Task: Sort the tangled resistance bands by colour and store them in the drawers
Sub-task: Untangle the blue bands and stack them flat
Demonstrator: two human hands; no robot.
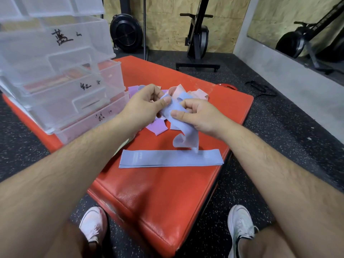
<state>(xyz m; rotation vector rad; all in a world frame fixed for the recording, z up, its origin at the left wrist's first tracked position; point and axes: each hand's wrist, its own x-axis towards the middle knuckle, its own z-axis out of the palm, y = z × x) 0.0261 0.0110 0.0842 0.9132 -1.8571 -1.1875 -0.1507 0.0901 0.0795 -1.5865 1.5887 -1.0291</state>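
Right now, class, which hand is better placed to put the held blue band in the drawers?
Probably the left hand: it pinches the band, and the drawers stand on its side; the right hand is farther.

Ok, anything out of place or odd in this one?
Only one thing: a black strap lies loose on the floor right of the red mat, apart from the pile of pink and purple bands. The clear plastic drawers stand open, fitting the sorting.
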